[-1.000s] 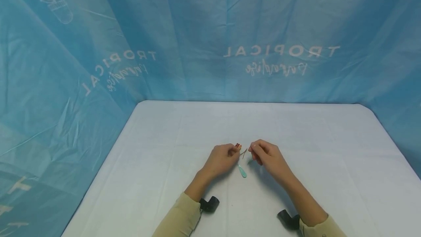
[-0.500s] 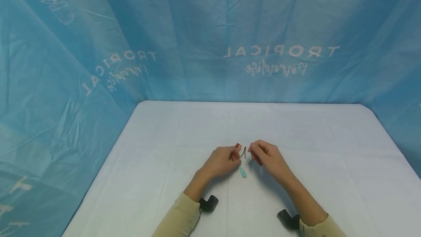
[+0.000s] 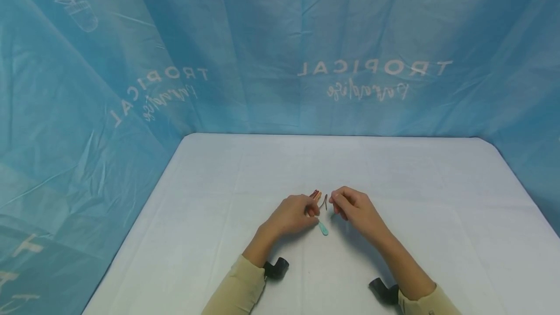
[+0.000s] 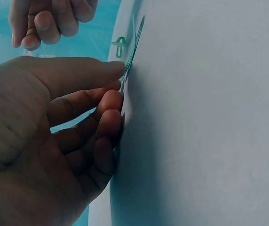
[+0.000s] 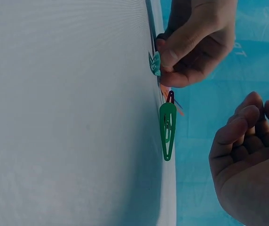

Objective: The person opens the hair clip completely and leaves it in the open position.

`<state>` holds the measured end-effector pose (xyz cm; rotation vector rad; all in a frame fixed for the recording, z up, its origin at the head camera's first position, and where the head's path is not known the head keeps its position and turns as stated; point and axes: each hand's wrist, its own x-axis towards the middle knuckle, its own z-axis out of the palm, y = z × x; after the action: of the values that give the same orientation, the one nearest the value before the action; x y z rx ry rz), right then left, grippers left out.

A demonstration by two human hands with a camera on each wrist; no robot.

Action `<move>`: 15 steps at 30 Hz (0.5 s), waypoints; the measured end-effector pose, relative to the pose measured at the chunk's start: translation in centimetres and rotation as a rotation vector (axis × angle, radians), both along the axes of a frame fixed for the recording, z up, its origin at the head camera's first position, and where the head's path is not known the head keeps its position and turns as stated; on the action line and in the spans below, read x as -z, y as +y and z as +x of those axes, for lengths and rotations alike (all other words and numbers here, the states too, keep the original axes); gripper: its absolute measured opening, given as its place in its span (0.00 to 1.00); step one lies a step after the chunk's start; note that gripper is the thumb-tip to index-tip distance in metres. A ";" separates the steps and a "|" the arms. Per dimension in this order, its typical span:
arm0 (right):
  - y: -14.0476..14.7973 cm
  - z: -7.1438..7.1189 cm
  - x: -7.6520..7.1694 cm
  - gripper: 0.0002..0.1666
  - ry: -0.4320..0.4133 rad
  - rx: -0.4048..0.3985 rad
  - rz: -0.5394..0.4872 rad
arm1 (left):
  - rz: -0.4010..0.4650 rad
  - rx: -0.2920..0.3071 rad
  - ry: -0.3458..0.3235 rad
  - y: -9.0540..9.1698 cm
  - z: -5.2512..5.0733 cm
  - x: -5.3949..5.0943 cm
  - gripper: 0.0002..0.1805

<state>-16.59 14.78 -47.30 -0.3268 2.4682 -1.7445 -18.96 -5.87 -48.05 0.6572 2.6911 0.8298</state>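
Observation:
Several small snap hair clips lie together on the white table. A teal clip (image 3: 323, 228) is nearest the person, one end by the left thumb. An open-framed clip (image 3: 325, 202), brownish in the head view, lies between the hands; beyond the left fingers are orange (image 3: 319, 198) and dark red (image 3: 314, 193) clips. In the right wrist view a green clip (image 5: 167, 132) shows its triangular frame. The left hand (image 3: 292, 216) rests low over the clips, thumb apart from the bent fingers. The right hand (image 3: 355, 204) hovers beside them, loosely curled, with nothing seen in it.
White cloth (image 3: 218, 237) covers the table. Blue printed curtains (image 3: 262, 38) stand behind and to the left. A black wrist camera (image 3: 277, 269) sits on the left wrist, another black camera (image 3: 383, 291) on the right.
The left fingers have shifted slightly toward the person, and the thumb has spread from the index finger. The brownish clip has swung from slanted to nearly lengthwise. The right hand has hardly moved.

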 end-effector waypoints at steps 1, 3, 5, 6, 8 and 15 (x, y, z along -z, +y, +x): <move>0.0 0.0 0.0 0.17 0.003 -0.002 0.004 | 0.001 0.008 -0.002 0.0 0.0 -0.1 0.03; 0.0 0.0 -0.1 0.18 0.010 -0.008 0.010 | 0.005 0.023 -0.003 -0.1 0.1 -0.1 0.04; 0.0 0.0 -0.1 0.18 0.020 -0.012 0.021 | 0.009 0.036 -0.002 -0.2 0.1 -0.1 0.04; 0.0 0.0 -0.1 0.18 0.025 -0.015 0.025 | 0.011 0.040 -0.001 -0.2 0.1 -0.1 0.04; 0.0 0.0 -0.1 0.18 0.028 -0.019 0.028 | 0.018 0.045 -0.001 -0.2 0.1 -0.1 0.04; 0.0 0.1 0.0 0.17 0.024 -0.018 0.041 | 0.008 0.048 0.018 -0.1 0.0 0.1 0.04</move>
<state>-16.52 14.76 -47.28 -0.3676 2.5057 -1.6902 -18.95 -5.98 -48.15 0.7308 2.6781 0.8271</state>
